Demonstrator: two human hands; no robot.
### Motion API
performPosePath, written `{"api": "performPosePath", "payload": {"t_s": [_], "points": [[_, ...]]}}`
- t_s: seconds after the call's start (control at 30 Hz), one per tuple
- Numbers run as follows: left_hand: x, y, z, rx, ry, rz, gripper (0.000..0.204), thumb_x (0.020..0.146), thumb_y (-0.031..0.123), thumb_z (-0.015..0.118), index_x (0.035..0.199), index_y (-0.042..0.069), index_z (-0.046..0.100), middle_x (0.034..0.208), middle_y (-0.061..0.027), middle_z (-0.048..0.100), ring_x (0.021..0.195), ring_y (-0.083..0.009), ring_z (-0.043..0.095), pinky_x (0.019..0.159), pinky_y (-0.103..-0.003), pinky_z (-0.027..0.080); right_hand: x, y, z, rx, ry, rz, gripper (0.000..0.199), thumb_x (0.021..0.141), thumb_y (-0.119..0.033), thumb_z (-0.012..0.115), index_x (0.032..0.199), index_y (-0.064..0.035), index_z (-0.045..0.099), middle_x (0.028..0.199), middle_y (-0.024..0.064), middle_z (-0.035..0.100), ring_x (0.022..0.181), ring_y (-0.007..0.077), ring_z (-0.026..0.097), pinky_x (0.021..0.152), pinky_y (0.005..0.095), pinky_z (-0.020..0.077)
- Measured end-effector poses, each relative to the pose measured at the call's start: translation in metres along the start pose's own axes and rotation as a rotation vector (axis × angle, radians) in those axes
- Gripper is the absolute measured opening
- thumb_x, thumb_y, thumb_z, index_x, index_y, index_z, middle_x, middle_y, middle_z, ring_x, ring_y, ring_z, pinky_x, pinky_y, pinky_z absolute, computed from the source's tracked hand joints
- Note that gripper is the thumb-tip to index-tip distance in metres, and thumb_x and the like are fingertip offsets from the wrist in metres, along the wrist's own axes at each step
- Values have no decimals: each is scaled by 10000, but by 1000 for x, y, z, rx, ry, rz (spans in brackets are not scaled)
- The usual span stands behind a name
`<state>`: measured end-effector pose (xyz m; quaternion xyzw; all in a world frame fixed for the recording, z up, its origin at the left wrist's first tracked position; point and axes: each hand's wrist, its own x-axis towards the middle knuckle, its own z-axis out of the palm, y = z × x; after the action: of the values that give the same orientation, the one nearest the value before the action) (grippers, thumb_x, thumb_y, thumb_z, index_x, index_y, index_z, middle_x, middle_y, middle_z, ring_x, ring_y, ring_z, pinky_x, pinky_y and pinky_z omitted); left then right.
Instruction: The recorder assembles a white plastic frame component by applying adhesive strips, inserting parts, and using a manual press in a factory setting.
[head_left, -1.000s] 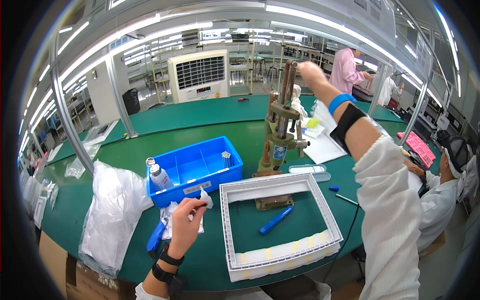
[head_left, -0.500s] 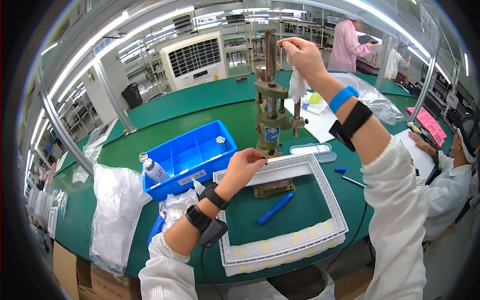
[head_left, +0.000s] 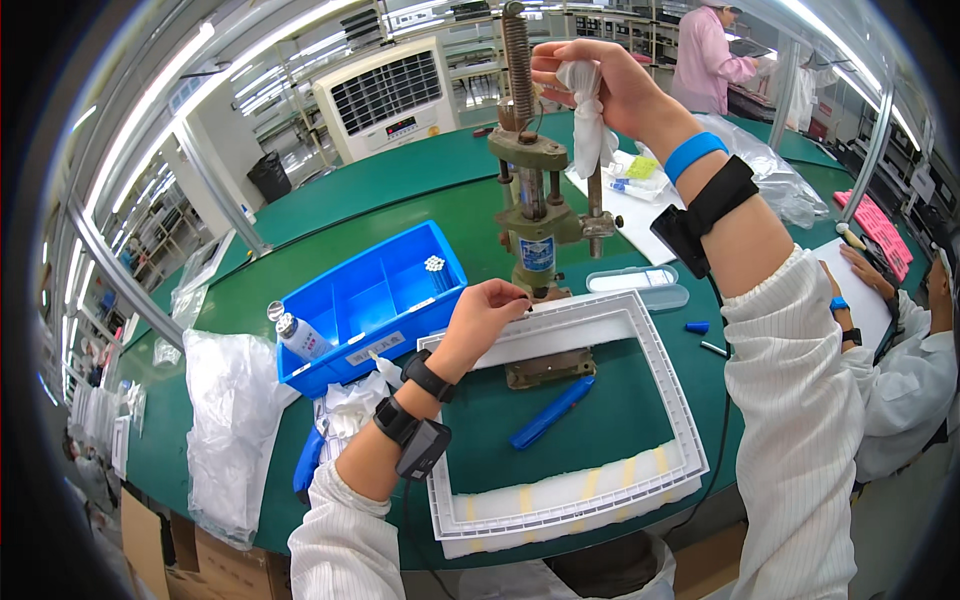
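My left hand (head_left: 487, 312) is pinched closed at the far side of a white rectangular plastic frame (head_left: 690, 425), beneath the press head. A tiny dark thing shows at its fingertips, too small to name. A green bench press (head_left: 533, 200) with a tall spring stands behind the frame, its base partly inside the opening. Raised beside the spring, my right hand (head_left: 615, 85) is curled around the press lever's handle (head_left: 585, 120), which is wrapped in white material. White foam with yellow stripes (head_left: 570, 495) lies along the frame's near side. Inside the frame rests a blue pen-shaped tool (head_left: 552, 412).
A blue divided bin (head_left: 360, 365) with a white bottle (head_left: 302, 337) sits left of the frame. Plastic bags (head_left: 230, 430) lie farther left. To the right are a clear case (head_left: 640, 287) and a blue cap (head_left: 697, 327). A co-worker (head_left: 905, 340) sits at the right.
My right hand has gone from a fingertip hold near the lever's top to curling around the wrapped handle. My left hand stays at the frame's far side. The whole view has shifted slightly.
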<state>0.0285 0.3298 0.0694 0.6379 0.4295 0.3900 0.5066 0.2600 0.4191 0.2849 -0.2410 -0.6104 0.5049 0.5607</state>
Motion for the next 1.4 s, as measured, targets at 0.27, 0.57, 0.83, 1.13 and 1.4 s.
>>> {"api": "performPosePath", "payload": {"t_s": [0.27,0.57,0.83,1.13,1.4], "points": [[-1,-5,-3,101,2,23,142,903,75,689,1012,-12,667,944,-57,711,885,-112,650,818,-249,504,5,12,8,-81,119,-107,227,901,-116,560,1061,10,660,669,-12,542,523,78,496,734,337,597],[4,-11,-1,247,46,155,186,837,108,726,943,-40,689,858,-121,728,810,-181,704,722,-306,541,8,17,4,-159,224,-162,197,937,-150,559,1045,-45,686,684,-42,545,562,30,472,649,263,534],[-1,-13,-3,291,21,208,188,832,108,730,957,-29,696,865,-131,729,794,-207,708,731,-319,552,-18,3,22,-72,213,-311,183,914,-92,509,930,8,662,645,-9,525,491,61,452,486,233,451],[-4,-20,11,396,37,352,179,842,77,722,964,-48,682,941,-151,715,872,-250,705,818,-348,560,-32,2,28,-50,191,-391,176,927,-84,515,951,7,664,638,-11,533,511,52,471,486,225,452],[2,-19,30,474,88,322,195,854,93,720,963,-64,682,912,-131,740,860,-197,710,804,-311,555,-40,2,32,-47,205,-397,188,935,-88,514,958,5,676,645,-24,536,516,42,462,481,213,440]]}}
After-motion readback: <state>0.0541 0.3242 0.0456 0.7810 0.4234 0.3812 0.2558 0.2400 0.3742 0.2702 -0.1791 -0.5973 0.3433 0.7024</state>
